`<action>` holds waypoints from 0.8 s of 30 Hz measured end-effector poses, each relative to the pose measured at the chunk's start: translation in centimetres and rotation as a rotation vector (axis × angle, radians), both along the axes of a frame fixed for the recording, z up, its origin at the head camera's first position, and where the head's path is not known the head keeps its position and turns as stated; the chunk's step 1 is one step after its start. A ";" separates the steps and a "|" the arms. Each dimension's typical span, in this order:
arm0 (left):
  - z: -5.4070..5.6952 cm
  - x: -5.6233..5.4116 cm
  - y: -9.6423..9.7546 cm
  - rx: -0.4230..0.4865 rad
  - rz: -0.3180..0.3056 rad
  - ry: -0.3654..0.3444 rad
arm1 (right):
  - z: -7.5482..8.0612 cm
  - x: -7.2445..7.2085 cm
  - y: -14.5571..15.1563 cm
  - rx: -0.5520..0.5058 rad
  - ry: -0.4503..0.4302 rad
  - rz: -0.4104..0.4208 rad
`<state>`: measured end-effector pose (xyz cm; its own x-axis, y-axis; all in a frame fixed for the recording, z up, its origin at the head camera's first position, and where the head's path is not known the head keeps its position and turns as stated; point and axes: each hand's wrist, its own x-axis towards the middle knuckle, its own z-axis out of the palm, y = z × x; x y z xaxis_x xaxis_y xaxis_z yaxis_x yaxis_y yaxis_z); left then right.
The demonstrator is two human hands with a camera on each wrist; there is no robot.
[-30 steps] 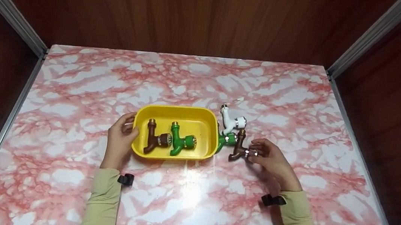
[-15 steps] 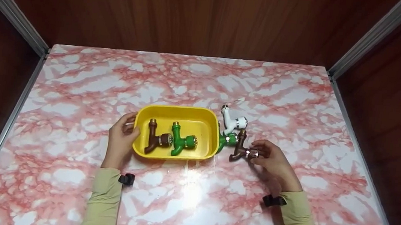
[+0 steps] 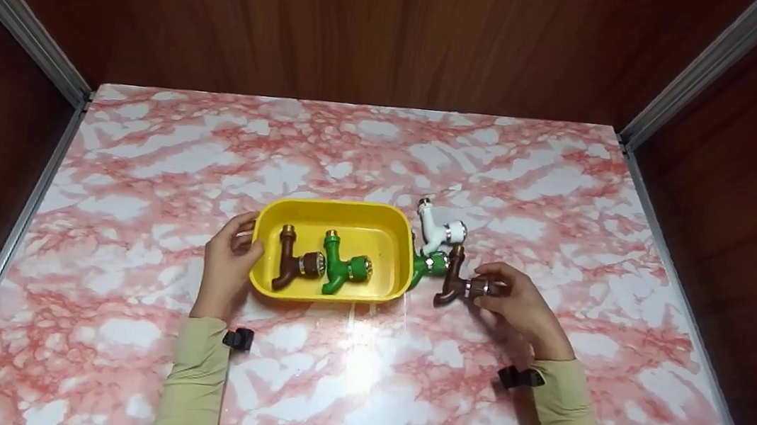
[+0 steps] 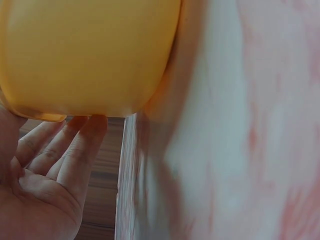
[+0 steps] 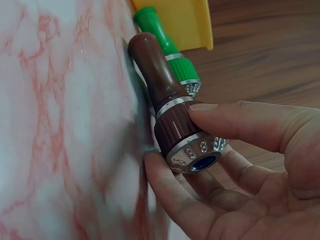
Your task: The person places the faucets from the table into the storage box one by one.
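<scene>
My left hand (image 3: pixel 227 270) holds the left end of a yellow plastic tub (image 3: pixel 336 212), thumb at the rim and fingers against the outer wall (image 4: pixel 90 60). Inside the tub lie a brown tap (image 3: pixel 286 259) and a green tap (image 3: pixel 336 268), side by side. To the right of the tub, my right hand (image 3: pixel 518 303) pinches the ribbed knob of another brown tap (image 3: pixel 454 282) between thumb and fingers; its chrome-ringed end (image 5: pixel 192 152) faces the palm. Just left of that tap is a second green tap (image 3: pixel 426 266), partly hidden by the tub's edge. A white tap (image 3: pixel 434 227) lies behind it.
The taps and tub rest on a red-and-white marbled tabletop (image 3: pixel 385 156). Dark wood-grain panels (image 3: pixel 370 33) with metal corner strips enclose the back and both sides.
My right hand's fingers have shifted slightly on the brown tap's knob, and the tap has turned or moved a little. My left hand and the tub stay almost still.
</scene>
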<state>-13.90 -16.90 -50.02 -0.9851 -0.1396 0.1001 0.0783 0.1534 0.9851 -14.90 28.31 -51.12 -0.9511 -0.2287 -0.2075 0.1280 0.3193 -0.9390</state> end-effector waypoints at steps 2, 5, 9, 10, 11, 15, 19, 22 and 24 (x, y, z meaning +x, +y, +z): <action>-0.1 -0.1 0.0 0.003 0.001 0.001 | 0.1 0.0 0.1 0.006 -0.003 0.001; -0.6 -0.3 -0.2 0.012 0.003 0.005 | 0.1 0.0 0.1 0.012 0.001 0.011; -2.1 -0.9 -0.5 0.013 0.021 0.010 | 0.0 -0.1 0.1 0.016 -0.013 0.011; -2.4 -1.0 -0.5 0.010 0.028 0.010 | 0.1 -0.1 0.2 0.017 -0.019 0.010; -2.8 -1.1 -0.6 0.010 0.033 0.012 | 0.1 -0.1 0.1 0.015 -0.027 0.007; -3.1 -1.1 -0.6 0.018 0.037 0.020 | 0.0 -0.1 0.2 -0.003 -0.041 0.009; -2.8 -1.0 -0.6 0.035 0.028 0.015 | 0.1 0.0 0.2 -0.006 -0.039 0.003; -1.7 -0.7 -0.4 0.033 0.014 0.013 | 0.0 0.1 0.1 -0.002 -0.028 0.000; -0.9 -0.3 -0.2 0.026 0.005 0.017 | 0.0 0.2 0.1 -0.004 -0.018 0.002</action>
